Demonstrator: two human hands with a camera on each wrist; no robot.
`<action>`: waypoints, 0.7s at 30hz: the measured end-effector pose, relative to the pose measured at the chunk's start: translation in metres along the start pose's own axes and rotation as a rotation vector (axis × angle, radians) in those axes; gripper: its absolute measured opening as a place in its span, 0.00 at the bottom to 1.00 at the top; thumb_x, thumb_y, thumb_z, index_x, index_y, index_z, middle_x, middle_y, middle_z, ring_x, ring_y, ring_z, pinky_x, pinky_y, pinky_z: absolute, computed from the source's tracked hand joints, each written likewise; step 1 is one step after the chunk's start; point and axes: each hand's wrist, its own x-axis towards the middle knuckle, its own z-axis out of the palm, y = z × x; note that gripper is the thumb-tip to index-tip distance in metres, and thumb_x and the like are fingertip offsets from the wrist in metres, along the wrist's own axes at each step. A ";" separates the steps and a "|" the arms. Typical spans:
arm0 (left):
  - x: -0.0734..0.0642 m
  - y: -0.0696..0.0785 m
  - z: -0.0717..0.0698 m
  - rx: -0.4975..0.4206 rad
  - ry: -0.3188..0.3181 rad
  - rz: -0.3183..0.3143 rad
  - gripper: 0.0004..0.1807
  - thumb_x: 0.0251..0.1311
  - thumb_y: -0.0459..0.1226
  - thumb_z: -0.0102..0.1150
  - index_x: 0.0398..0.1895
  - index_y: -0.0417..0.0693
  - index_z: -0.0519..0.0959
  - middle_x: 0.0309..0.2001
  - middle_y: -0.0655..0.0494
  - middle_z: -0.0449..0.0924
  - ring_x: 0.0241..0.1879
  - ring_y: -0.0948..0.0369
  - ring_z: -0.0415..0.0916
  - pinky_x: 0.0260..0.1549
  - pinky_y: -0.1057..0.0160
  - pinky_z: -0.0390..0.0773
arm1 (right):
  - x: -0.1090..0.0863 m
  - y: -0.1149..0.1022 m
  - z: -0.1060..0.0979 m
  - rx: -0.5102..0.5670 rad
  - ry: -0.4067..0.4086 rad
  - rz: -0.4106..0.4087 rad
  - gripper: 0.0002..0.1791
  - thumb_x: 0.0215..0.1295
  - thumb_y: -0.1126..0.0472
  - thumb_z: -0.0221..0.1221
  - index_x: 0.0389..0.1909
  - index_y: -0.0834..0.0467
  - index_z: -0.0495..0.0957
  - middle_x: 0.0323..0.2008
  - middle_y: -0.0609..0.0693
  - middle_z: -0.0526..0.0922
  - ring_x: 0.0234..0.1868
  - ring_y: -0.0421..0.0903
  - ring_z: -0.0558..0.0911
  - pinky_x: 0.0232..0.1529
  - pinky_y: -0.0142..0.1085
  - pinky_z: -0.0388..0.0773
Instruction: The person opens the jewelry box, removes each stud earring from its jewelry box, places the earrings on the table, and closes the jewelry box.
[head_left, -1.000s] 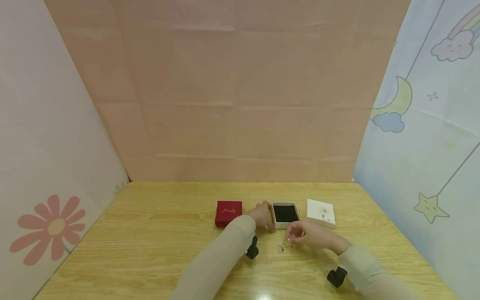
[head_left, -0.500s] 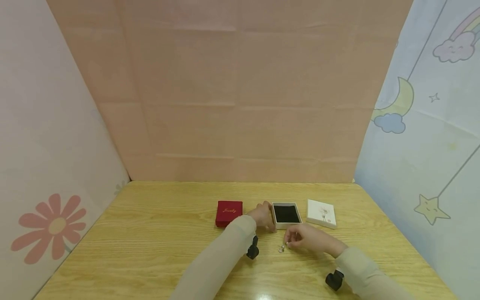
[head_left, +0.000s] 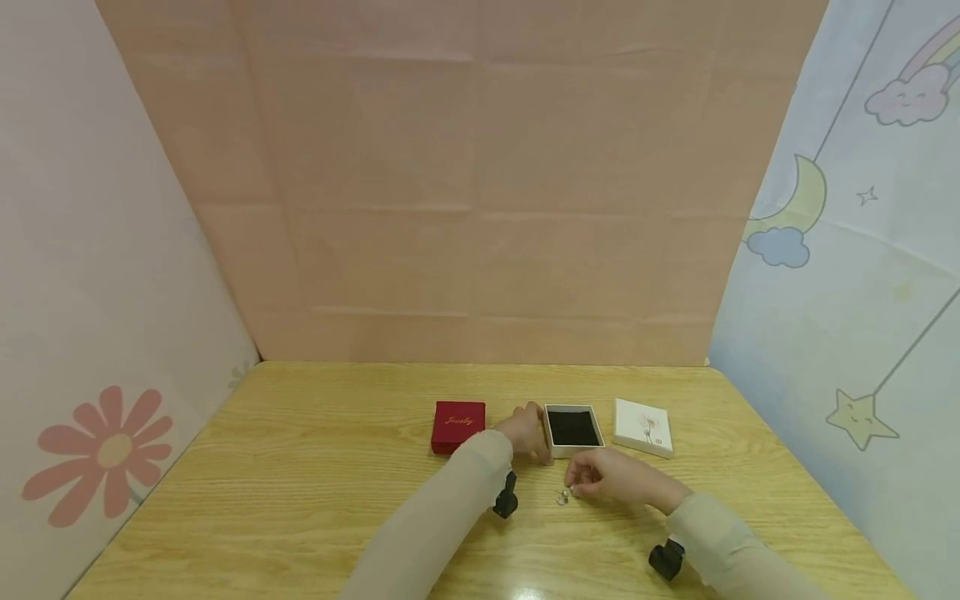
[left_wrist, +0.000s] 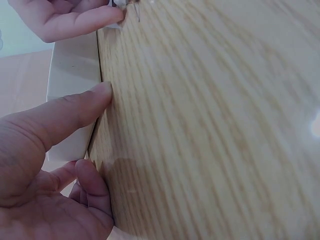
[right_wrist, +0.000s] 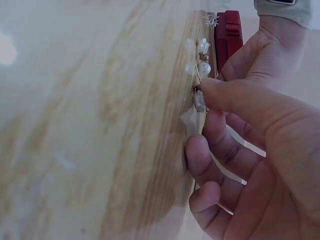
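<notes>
A small white box (head_left: 576,453) with a black lining stands without its lid on the table. My left hand (head_left: 527,433) holds it at the near left corner; in the left wrist view the thumb lies against the white wall (left_wrist: 75,70). Just in front of the box, my right hand (head_left: 622,478) pinches a small shiny earring (right_wrist: 199,101) between thumb and forefinger, close above the tabletop. Next to those fingertips lies more small jewelry (head_left: 562,497). In the right wrist view it shows a white star and a pearl (right_wrist: 204,60), with a silver flower-shaped piece (right_wrist: 211,21) beyond.
A red jewelry box (head_left: 458,423) with gold lettering stands left of my left hand. To the right of the white box lies a white lid (head_left: 642,427) with a flower print. The wooden table (head_left: 322,467) meets a pink backdrop (head_left: 480,250) behind.
My right hand has moved slightly left and down, bringing its pinched fingertips beside the jewelry on the table. The left hand and the boxes stay put.
</notes>
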 end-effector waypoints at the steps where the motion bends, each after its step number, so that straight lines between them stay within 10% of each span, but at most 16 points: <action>1: 0.000 0.000 0.000 0.002 0.000 -0.003 0.41 0.40 0.37 0.79 0.58 0.49 0.66 0.50 0.49 0.68 0.42 0.55 0.68 0.49 0.52 0.73 | 0.000 0.000 0.000 -0.002 0.000 0.005 0.02 0.65 0.58 0.61 0.37 0.50 0.79 0.25 0.38 0.75 0.24 0.29 0.69 0.27 0.27 0.70; 21: 0.001 0.000 0.002 -0.005 -0.001 -0.029 0.40 0.40 0.37 0.79 0.58 0.51 0.66 0.48 0.51 0.68 0.42 0.56 0.68 0.48 0.53 0.74 | 0.000 -0.008 -0.002 0.035 0.001 0.016 0.05 0.67 0.57 0.60 0.40 0.53 0.79 0.26 0.42 0.78 0.24 0.34 0.74 0.27 0.30 0.73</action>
